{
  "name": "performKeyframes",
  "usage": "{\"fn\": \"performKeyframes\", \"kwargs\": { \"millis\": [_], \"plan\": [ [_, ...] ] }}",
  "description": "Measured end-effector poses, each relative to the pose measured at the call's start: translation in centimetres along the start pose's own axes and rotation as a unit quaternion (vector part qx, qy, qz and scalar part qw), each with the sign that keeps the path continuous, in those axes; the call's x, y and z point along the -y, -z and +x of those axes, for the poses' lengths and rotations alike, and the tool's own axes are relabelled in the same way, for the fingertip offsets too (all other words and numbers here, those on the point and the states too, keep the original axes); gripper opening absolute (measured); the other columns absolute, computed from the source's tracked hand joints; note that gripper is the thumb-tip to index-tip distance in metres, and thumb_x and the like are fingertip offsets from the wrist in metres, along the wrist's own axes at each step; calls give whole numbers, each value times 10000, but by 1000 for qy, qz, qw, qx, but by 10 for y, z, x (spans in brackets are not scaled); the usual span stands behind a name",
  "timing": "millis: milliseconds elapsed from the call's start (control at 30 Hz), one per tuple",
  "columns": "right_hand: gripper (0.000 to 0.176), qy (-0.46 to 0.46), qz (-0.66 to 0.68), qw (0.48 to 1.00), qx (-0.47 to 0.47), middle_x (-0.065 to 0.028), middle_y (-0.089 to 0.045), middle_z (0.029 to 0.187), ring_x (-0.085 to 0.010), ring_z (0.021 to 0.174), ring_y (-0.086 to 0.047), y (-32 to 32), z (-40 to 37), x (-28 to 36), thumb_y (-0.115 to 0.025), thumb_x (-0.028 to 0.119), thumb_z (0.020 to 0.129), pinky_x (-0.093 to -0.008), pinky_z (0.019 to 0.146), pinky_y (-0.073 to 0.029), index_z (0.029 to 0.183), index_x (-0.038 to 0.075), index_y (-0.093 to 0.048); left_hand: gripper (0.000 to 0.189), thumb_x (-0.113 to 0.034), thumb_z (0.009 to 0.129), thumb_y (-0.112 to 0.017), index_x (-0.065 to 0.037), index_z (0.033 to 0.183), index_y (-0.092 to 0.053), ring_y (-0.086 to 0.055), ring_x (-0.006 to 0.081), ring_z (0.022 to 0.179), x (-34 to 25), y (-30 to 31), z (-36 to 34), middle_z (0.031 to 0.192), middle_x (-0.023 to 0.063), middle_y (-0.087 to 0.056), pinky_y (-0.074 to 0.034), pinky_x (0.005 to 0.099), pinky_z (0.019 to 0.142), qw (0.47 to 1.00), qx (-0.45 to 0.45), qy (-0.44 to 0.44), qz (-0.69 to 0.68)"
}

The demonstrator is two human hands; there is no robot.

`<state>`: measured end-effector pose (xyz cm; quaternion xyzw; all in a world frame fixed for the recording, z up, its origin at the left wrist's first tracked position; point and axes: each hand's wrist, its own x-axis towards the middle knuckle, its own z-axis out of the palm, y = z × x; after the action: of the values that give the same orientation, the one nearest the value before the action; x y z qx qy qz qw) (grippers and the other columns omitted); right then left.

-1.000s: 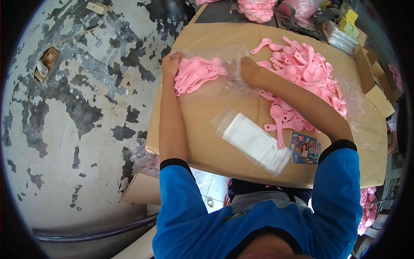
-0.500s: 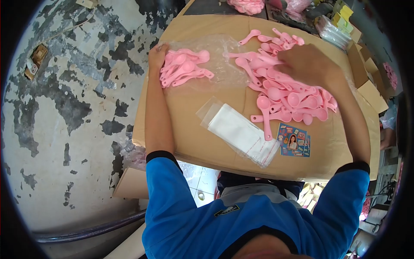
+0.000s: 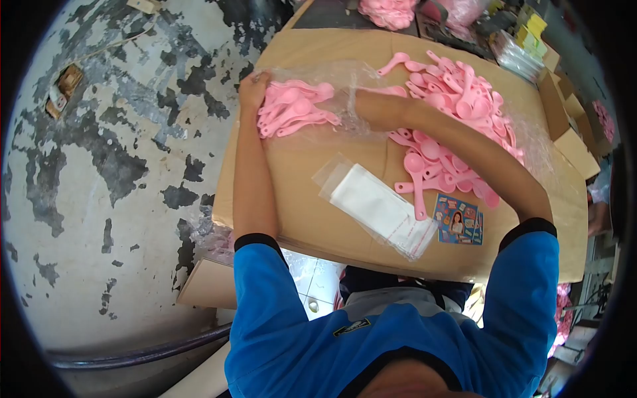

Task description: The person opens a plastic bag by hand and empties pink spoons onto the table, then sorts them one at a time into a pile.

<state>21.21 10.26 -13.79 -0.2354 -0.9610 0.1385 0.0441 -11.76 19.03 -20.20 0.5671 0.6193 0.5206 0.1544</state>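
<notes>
A clear plastic bag point(image 3: 359, 71) lies flat at the far left of the table, with a bunch of pink measuring spoons point(image 3: 292, 107) inside. My left hand point(image 3: 254, 89) grips the bag's left end, fingers closed at its corner. At the opposite end, my right hand point(image 3: 371, 109) reaches into the bag's mouth; its fingers are hidden by plastic and blur. My right forearm crosses over a large loose pile of pink measuring spoons point(image 3: 458, 99). Nearer to me lie a stack of white-backed clear packets point(image 3: 378, 202) and printed blue cards point(image 3: 458, 220).
Brown cardboard covers the table point(image 3: 298, 205). An open cardboard box point(image 3: 570, 126) stands at the right edge, near stacked clear packs point(image 3: 516, 53). A bundle of pink items point(image 3: 388, 12) sits at the back. A peeling wall point(image 3: 119, 179) is on the left.
My right hand has moved left from the spoon pile to the bag's mouth. My left hand stays at the bag's left end. The whole view has shifted slightly.
</notes>
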Motion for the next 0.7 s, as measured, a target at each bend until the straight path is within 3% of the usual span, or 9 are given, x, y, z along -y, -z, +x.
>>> {"fn": "performKeyframes", "kwargs": {
  "millis": [100, 233, 300, 333, 433, 500, 567, 667, 700],
  "plan": [
    [376, 104, 7, 987, -122, -138, -523, 1279, -319, 1231, -456, -27, 26, 6, -557, 189, 872, -402, 1052, -364, 1210, 25, -550, 387, -369, 817, -660, -30, 995, -713, -661, 201, 804, -6, 2, -3, 870, 118, -716, -487, 312, 765, 1000, 1, 12, -1],
    [380, 85, -191, 973, -96, -109, -555, 1228, -263, 1161, -503, -66, 72, -14, -573, 204, 870, -359, 991, -410, 1228, 79, -547, 398, -364, 817, -660, -15, 1004, -703, -660, 202, 806, 4, 0, 3, 868, 128, -713, -486, 314, 762, 999, 16, 23, -33],
    [359, 84, -136, 983, -93, -99, -582, 1159, -233, 1093, -537, -66, 72, -10, -579, 192, 867, -348, 925, -439, 1211, 92, -554, 395, -359, 819, -660, -15, 1009, -702, -661, 199, 808, 9, 0, 3, 872, 125, -714, -488, 313, 765, 1000, 8, 9, -25],
    [336, 85, -34, 992, -91, -95, -602, 1102, -217, 1043, -559, -62, 65, -13, -580, 177, 865, -348, 875, -457, 1189, 92, -562, 394, -357, 820, -660, -15, 1012, -702, -661, 198, 809, 9, -1, 5, 874, 123, -714, -489, 313, 767, 1000, 4, 1, -23],
    [229, -90, -11, 996, 13, -101, -627, 953, -217, 894, -598, -14, 15, 14, -573, 137, 872, -356, 753, -473, 1090, 65, -584, 403, -362, 821, -665, -14, 1020, -701, -663, 196, 816, 0, 1, 1, 888, 121, -716, -490, 310, 777, 1000, 2, 9, -12],
    [159, -130, 4, 991, 28, -111, -626, 903, -233, 826, -606, 20, -17, 31, -569, 128, 885, -367, 723, -472, 1015, 40, -592, 412, -371, 823, -668, -13, 1025, -700, -664, 196, 824, 8, -3, 4, 895, 123, -716, -490, 308, 780, 1000, 1, 15, -15],
    [127, -34, 111, 992, -49, -121, -618, 897, -249, 790, -604, 41, -43, 35, -571, 136, 901, -380, 736, -470, 945, 19, -591, 416, -372, 834, -667, -11, 1037, -700, -643, 175, 812, 11, 0, 7, 887, 105, -709, -485, 296, 767, 1000, -1, 3, -9],
    [145, -82, 119, 989, -23, -112, -615, 889, -245, 789, -602, 76, -88, 47, -577, 157, 916, -389, 740, -467, 901, 12, -579, 403, -363, 859, -651, -11, 1048, -705, -590, 131, 763, 2, 0, 0, 840, 53, -688, -473, 274, 724, 1000, 2, -26, 3],
    [149, -51, 71, 993, -74, -114, -603, 831, -239, 749, -586, 75, -102, 39, -576, 162, 922, -379, 718, -462, 915, 13, -569, 384, -349, 856, -655, -13, 1036, -706, -614, 144, 778, 6, -1, 2, 863, 71, -702, -480, 282, 738, 1000, 8, -23, -7]
  ]
}}
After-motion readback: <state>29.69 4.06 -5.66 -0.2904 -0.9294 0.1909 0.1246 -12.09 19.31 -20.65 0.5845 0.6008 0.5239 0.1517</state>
